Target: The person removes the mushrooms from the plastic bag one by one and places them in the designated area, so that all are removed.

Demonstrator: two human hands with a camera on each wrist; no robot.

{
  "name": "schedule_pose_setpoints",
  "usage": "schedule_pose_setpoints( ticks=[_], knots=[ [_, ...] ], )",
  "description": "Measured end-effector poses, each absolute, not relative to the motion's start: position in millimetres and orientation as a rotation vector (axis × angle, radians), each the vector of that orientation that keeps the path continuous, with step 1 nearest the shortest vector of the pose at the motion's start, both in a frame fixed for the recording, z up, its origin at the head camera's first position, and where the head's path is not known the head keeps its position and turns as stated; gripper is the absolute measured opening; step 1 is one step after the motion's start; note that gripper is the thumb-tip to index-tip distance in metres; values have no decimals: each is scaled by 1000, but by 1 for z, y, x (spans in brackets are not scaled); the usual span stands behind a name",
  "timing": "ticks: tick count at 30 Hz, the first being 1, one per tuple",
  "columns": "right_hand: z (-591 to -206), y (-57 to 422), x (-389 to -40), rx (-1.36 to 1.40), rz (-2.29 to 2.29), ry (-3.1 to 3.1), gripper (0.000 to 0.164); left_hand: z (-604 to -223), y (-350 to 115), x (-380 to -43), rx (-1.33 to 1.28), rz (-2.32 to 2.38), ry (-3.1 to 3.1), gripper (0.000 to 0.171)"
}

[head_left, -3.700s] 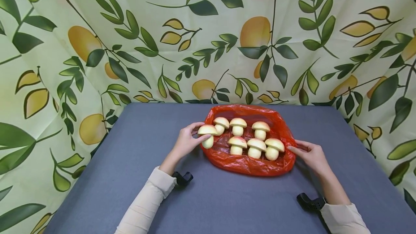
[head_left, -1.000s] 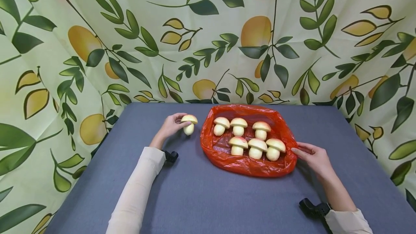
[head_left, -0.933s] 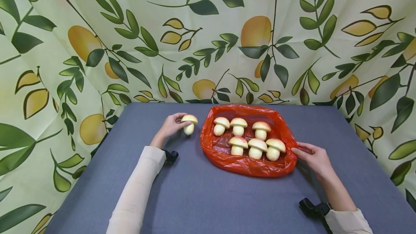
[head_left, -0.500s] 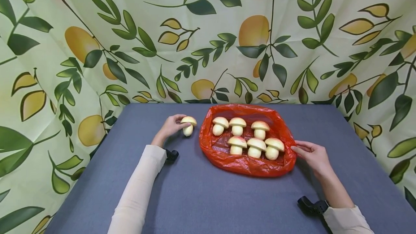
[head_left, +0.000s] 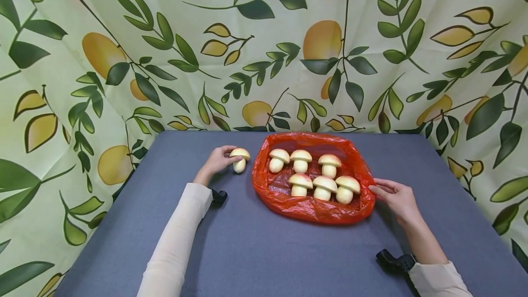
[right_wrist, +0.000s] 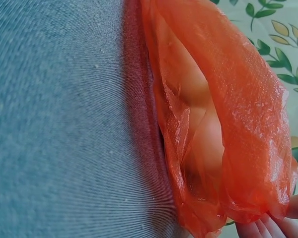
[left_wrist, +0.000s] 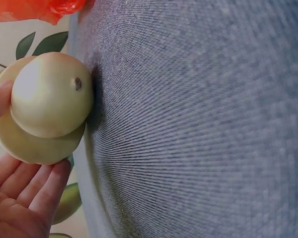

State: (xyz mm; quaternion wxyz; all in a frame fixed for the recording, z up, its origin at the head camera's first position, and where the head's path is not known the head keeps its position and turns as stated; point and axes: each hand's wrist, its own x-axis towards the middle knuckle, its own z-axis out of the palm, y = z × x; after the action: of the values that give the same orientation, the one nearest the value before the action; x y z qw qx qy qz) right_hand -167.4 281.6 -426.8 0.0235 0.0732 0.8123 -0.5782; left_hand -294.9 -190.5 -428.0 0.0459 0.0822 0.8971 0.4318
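My left hand (head_left: 218,158) holds a pale yellow toy mushroom (head_left: 239,165) by its cap, left of the red plastic bag (head_left: 317,214). Seen in the left wrist view, the mushroom's (left_wrist: 52,96) rounded stem end faces the camera and appears to touch the cloth. The thumb lies on one side of it and the fingers on the other. Inside the open bag, several similar mushrooms (head_left: 300,184) lie in two rows. At the bag's right edge, my right hand (head_left: 398,200) pinches the plastic rim; the right wrist view shows the bag's (right_wrist: 253,124) crumpled side.
A grey-blue cloth covers the table (head_left: 288,260). Behind and beside it hangs a curtain (head_left: 264,49) printed with leaves and fruit. Each wrist wears a black camera mount (head_left: 393,260).
The left hand has carried its mushroom from the bag's left edge out to the left and lowered it slightly. The right hand keeps its place at the bag's rim.
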Motion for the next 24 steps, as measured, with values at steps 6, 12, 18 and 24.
schedule_pose_setpoints(
  ticks=[6, 12, 18, 24],
  knots=[
    [-428, 282, -166, 236, -1768, 2515, 36, -430, -190, -295, 286, 1336, 2729, 54],
    [-428, 282, -166, 224, -1812, 2481, 18, -430, -190, -294, 283, 1334, 2735, 56],
    [-426, 283, -166, 225, -1828, 2461, 12, -431, -192, -294, 280, 1362, 2718, 57],
    [-425, 283, -166, 228, -1814, 2474, 11, -426, -194, -288, 275, 1394, 2723, 58]
  ],
)
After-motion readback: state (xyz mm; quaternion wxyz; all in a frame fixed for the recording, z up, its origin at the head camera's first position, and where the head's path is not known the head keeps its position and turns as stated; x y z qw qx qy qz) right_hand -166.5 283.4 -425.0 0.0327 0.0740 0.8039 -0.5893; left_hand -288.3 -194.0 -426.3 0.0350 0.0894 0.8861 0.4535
